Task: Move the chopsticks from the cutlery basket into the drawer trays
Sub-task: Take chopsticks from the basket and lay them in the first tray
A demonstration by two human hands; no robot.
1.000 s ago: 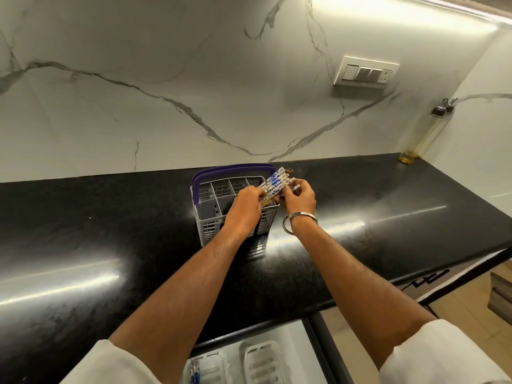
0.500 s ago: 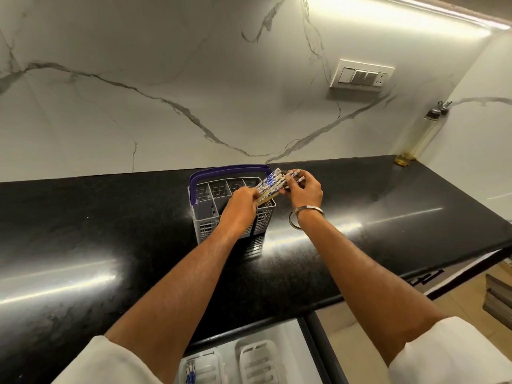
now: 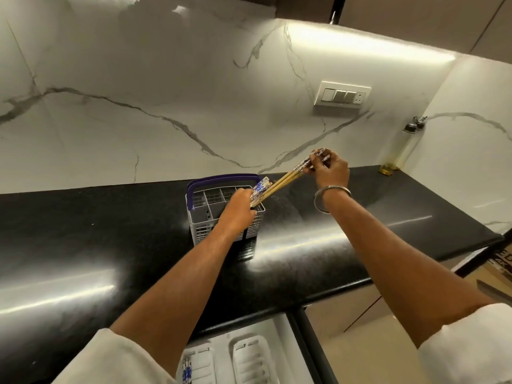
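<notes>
Now the right hand [image 3: 328, 169] has pulled some chopsticks [image 3: 279, 182] up out of the cutlery basket [image 3: 221, 214], pinching their patterned ends, while the left hand [image 3: 239, 207] grips the remaining bundle [image 3: 259, 191]; the drawer trays [image 3: 249, 356] are next.

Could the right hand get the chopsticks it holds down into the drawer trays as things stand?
Probably yes. The right hand grips a pair of chopsticks nearly drawn out of the cutlery basket, and the drawer trays lie open below the counter edge.
</notes>
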